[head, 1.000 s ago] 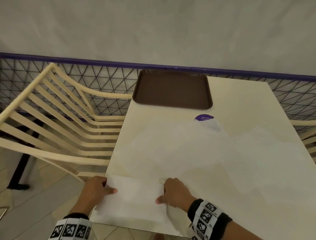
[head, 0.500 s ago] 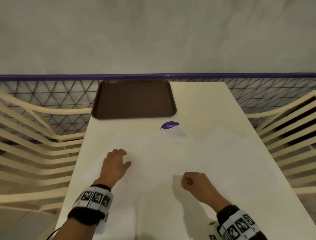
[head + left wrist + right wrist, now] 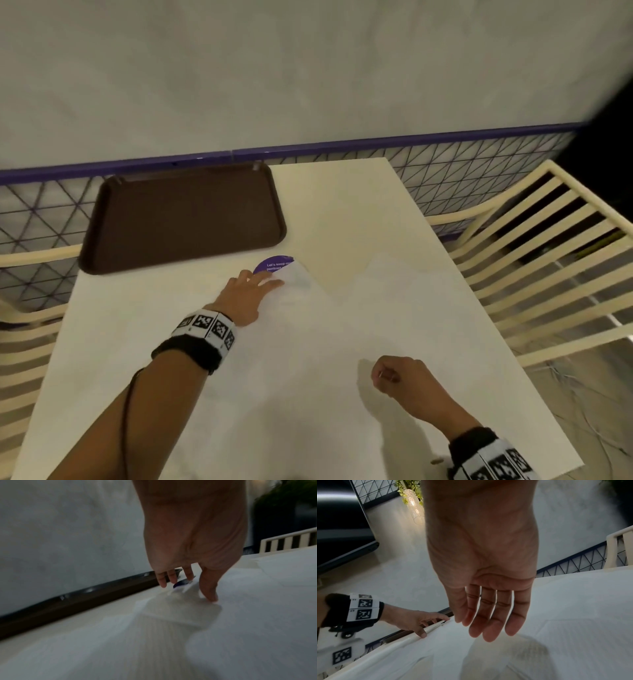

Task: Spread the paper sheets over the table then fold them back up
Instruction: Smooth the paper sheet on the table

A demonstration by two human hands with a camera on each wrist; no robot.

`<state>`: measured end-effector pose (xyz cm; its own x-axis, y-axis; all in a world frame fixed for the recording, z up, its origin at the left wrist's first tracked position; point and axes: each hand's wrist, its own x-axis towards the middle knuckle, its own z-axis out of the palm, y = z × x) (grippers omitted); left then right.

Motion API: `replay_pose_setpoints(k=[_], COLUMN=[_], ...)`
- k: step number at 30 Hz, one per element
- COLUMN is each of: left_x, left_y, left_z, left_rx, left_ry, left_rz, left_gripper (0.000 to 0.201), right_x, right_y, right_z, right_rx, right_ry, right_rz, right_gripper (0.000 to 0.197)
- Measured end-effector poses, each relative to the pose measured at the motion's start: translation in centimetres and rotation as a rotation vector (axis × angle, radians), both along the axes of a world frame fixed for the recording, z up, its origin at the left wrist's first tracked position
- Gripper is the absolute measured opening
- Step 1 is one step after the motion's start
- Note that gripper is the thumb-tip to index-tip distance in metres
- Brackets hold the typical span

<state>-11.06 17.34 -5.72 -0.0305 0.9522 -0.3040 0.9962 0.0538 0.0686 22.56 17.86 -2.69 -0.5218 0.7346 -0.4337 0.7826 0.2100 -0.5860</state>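
Thin white paper sheets lie spread over the cream table: one sheet under my arms, and another sheet to its right. My left hand reaches forward with straight fingers onto the first sheet's far corner, beside a round purple sticker. In the left wrist view the thumb presses the paper down. My right hand hovers just above the paper near me, loosely curled and holding nothing. The right wrist view shows its fingers relaxed.
A dark brown tray sits at the far left of the table, just beyond the sticker. Cream slatted chairs stand on the right and left. A wire-mesh barrier with a purple rail runs behind the table.
My left hand has slid forward and right across the paper to the corner by the sticker. The right hand has stayed hovering near me. A second ago both hands were at the near edge.
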Motion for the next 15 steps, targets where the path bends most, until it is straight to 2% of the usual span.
replay_pose_setpoints(k=[5, 10, 13, 15], left_x=[0.7, 1.2, 1.5, 1.9], left_y=[1.7, 2.4, 1.9, 1.1], left_z=[1.1, 2.1, 3.5, 4.9], left_rx=[-0.082, -0.143, -0.117, -0.049], left_ry=[0.127, 0.277, 0.218, 0.144], left_rz=[-0.047, -0.157, -0.122, -0.09], left_gripper=[0.053, 0.044, 0.031, 0.016], right_x=[0.4, -0.5, -2.5, -4.3], right_y=[0.8, 1.3, 1.6, 1.8], right_z=[0.2, 1.0, 2.1, 2.9], right_rx=[-0.022, -0.044, 0.018, 0.104], right_ry=[-0.013, 0.021, 0.059, 0.049], right_rz=[0.026, 0.101, 0.183, 0.236], right_gripper=[0.021, 0.025, 0.011, 0.028])
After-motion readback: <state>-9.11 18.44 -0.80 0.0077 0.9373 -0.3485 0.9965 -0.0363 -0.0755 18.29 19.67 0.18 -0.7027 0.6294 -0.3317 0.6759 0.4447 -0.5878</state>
